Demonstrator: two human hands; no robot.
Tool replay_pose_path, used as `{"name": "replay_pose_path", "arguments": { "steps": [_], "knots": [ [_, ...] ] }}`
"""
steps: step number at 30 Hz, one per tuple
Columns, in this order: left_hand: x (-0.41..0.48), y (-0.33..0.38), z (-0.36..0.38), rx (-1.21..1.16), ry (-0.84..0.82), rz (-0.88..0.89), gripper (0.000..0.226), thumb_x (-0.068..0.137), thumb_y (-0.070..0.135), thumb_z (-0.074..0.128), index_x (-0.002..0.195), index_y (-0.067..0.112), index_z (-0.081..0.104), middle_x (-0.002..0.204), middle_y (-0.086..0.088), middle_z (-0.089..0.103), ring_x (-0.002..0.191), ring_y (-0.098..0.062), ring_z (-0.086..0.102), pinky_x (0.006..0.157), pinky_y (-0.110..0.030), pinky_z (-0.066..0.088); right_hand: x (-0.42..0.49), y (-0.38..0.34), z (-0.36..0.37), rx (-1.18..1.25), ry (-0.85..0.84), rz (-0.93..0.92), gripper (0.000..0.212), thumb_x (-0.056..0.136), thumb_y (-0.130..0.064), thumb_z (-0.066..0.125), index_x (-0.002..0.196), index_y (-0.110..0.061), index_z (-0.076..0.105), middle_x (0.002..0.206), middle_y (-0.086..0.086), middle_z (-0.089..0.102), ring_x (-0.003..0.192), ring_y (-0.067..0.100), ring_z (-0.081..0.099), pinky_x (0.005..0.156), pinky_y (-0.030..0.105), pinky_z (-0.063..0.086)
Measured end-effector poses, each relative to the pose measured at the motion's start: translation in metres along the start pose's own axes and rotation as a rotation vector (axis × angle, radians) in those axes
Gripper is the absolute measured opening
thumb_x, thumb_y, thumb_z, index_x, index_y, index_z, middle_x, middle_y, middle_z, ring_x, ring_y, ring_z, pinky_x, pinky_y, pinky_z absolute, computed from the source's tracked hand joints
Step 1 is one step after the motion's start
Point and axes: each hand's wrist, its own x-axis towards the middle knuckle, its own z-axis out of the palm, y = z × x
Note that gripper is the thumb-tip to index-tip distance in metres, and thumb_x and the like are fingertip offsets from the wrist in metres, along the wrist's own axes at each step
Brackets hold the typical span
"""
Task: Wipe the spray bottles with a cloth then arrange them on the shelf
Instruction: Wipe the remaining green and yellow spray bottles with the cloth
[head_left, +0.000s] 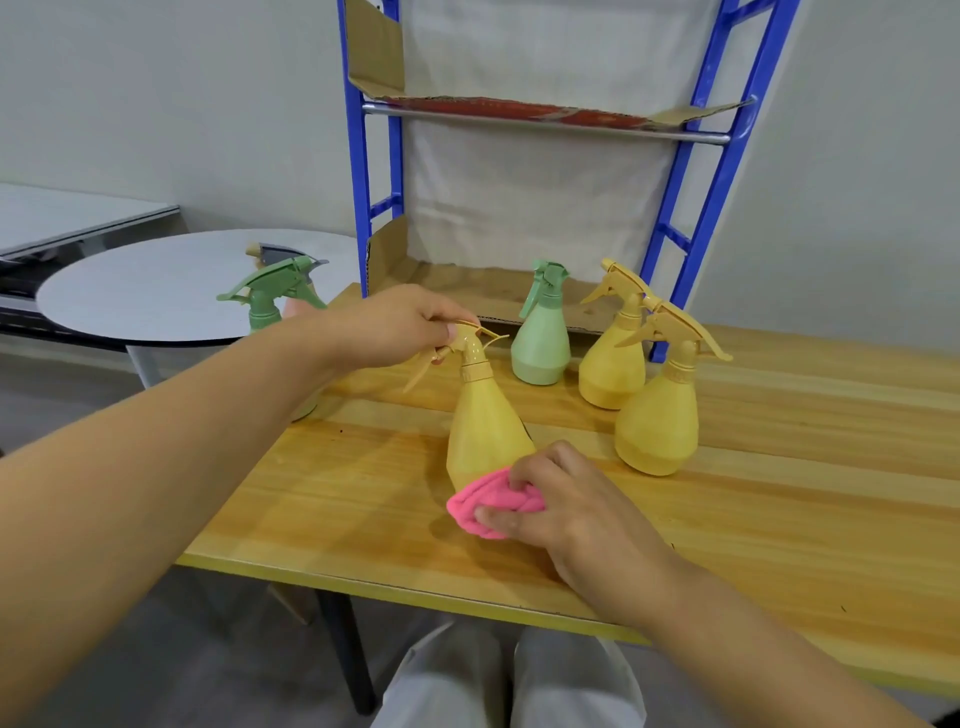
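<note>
At the far left stands a round grey table (156, 291). Just right of it, at the left edge of the wooden table (779, 467), a dark-green spray bottle (270, 296) stands upright, its body mostly hidden behind the left forearm.

The left hand (395, 327) reaches in from the near left. Its fingers are curled tight over the trigger head of a yellow spray bottle (485, 436), with the thumb against the nozzle. This bottle is tilted, head toward the far left and wide base toward the near side. Whether the base rests on the wood cannot be told, since it is covered.

At that base the right hand (566, 509) grips a bunched pink cloth (483, 506), fingers wrapped over it and thumb pinching from the near side, pressing the cloth against the lower wall of the bottle.

Farther back and to the right, a pale-green spray bottle (540, 338) stands upright at the foot of the blue shelf (358, 156). Two more yellow bottles stand to its right, the far yellow bottle (613, 364) and the near yellow bottle (657, 421), just beside each other and overlapping in the view. The shelf levels are lined with cardboard (374, 47).
</note>
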Motion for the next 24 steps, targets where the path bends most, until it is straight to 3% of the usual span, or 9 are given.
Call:
{"name": "replay_pose_path", "arguments": {
  "steps": [5,8,11,13,15,17,18,21,24],
  "knots": [
    [-0.008,-0.010,-0.005,0.003,-0.023,0.058,0.033,0.096,0.022,0.048,0.109,0.052,0.057,0.085,0.020,0.062,0.088,0.004,0.056,0.090,-0.021,0.040,0.036,0.009,-0.021,0.121,0.020,0.132,0.036,0.084,-0.026,0.057,0.118,-0.035,0.063,0.109,-0.002,0.053,0.095,0.009,0.041,0.071,0.018,0.037],
    [-0.014,-0.001,0.003,0.041,-0.085,0.115,0.032,0.096,0.015,0.047,0.115,0.039,0.057,0.098,0.022,0.061,0.091,0.009,0.055,0.091,-0.014,0.041,0.061,0.022,-0.024,0.316,0.099,0.280,0.027,0.087,-0.025,0.058,0.111,-0.035,0.067,0.105,-0.003,0.048,0.094,0.007,0.040,0.077,0.022,0.040],
    [-0.019,-0.007,0.010,0.040,-0.043,0.124,0.034,0.097,0.015,0.045,0.114,0.044,0.054,0.112,-0.008,0.065,0.104,-0.024,0.059,0.093,-0.031,0.044,0.063,0.023,-0.017,0.365,0.161,0.275,0.039,0.084,-0.004,0.063,0.109,-0.034,0.068,0.100,-0.005,0.047,0.095,0.010,0.041,0.081,0.023,0.041],
    [-0.023,-0.007,0.006,0.026,0.012,0.147,0.035,0.097,0.014,0.045,0.109,0.046,0.053,0.107,-0.015,0.064,0.101,-0.031,0.058,0.085,-0.019,0.043,0.054,0.019,-0.015,0.415,0.164,0.282,0.043,0.084,0.001,0.062,0.109,-0.033,0.068,0.099,-0.008,0.046,0.095,0.011,0.043,0.082,0.021,0.042],
    [-0.024,-0.004,0.000,0.065,0.066,0.166,0.033,0.097,0.012,0.044,0.116,0.036,0.056,0.103,-0.007,0.063,0.093,-0.017,0.056,0.068,0.008,0.029,0.040,0.015,-0.008,0.445,0.124,0.277,0.037,0.084,-0.005,0.064,0.106,-0.034,0.070,0.099,-0.009,0.046,0.096,0.009,0.043,0.082,0.020,0.042],
    [-0.023,0.000,-0.005,0.122,0.075,0.184,0.032,0.098,0.011,0.043,0.120,0.030,0.057,0.100,0.006,0.060,0.083,0.010,0.048,0.058,0.015,0.017,0.022,0.007,0.005,0.384,0.064,0.209,0.028,0.085,-0.017,0.063,0.105,-0.035,0.070,0.097,-0.008,0.047,0.095,0.009,0.042,0.078,0.022,0.043],
    [-0.022,0.001,-0.007,0.128,0.053,0.201,0.032,0.097,0.011,0.043,0.118,0.031,0.057,0.099,0.013,0.058,0.082,0.017,0.045,0.062,0.014,0.017,0.014,0.004,0.012,0.338,0.033,0.170,0.027,0.086,-0.021,0.060,0.106,-0.037,0.069,0.097,-0.006,0.048,0.095,0.010,0.042,0.076,0.025,0.044],
    [-0.016,-0.001,-0.008,0.134,0.002,0.231,0.033,0.097,0.014,0.045,0.111,0.042,0.055,0.101,0.020,0.056,0.094,0.010,0.043,0.080,0.001,0.026,0.005,0.003,0.018,0.309,0.019,0.163,0.028,0.086,-0.026,0.051,0.105,-0.037,0.068,0.097,-0.004,0.051,0.094,0.013,0.044,0.069,0.031,0.048],
    [-0.013,0.000,-0.004,0.178,-0.034,0.310,0.038,0.096,0.013,0.047,0.105,0.050,0.052,0.091,0.028,0.052,0.095,0.002,0.038,0.086,-0.006,0.026,0.016,0.007,0.006,0.313,0.180,0.175,0.026,0.090,-0.027,0.049,0.104,-0.033,0.070,0.098,-0.003,0.050,0.095,0.016,0.047,0.074,0.024,0.046]
  ]
}}
